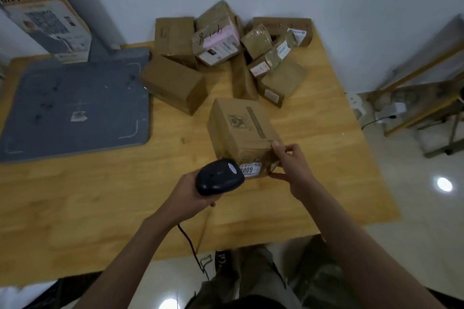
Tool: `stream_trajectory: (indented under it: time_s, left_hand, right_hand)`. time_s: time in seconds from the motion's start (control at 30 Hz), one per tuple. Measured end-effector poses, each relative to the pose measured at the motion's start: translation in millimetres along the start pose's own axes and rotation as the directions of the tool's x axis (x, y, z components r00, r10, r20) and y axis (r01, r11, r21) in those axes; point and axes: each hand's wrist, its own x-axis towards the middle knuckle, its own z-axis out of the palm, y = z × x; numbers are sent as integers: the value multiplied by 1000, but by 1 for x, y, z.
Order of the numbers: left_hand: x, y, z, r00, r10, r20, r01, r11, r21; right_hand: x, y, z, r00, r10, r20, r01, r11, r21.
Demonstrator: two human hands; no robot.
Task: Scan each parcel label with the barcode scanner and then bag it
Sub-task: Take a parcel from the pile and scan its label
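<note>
While left hand holds scanner | right hand pinches parcel corner | behind — box pile, grey mat

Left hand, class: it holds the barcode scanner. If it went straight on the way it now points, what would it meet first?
Most likely the white label on the near face of the parcel that the right hand steadies. The left hand aims the barcode scanner at it; the gap is hard to judge.

A parcel-packing room: taped cardboard parcels heaped on a wooden table beside a grey mat.
</note>
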Motion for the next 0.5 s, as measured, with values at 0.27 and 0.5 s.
stream_trajectory:
  time_s: [0.27, 0.5]
  left_hand:
    - [-27, -52, 38, 998, -32, 54, 31, 999, 29]
    - [11, -23, 41, 985, -90, -145, 92, 996, 7]
  right_hand:
    - [-25, 99, -11, 987, 36, -157, -53, 993, -104]
    - [-17, 96, -15, 995, 83, -63, -91, 986, -137]
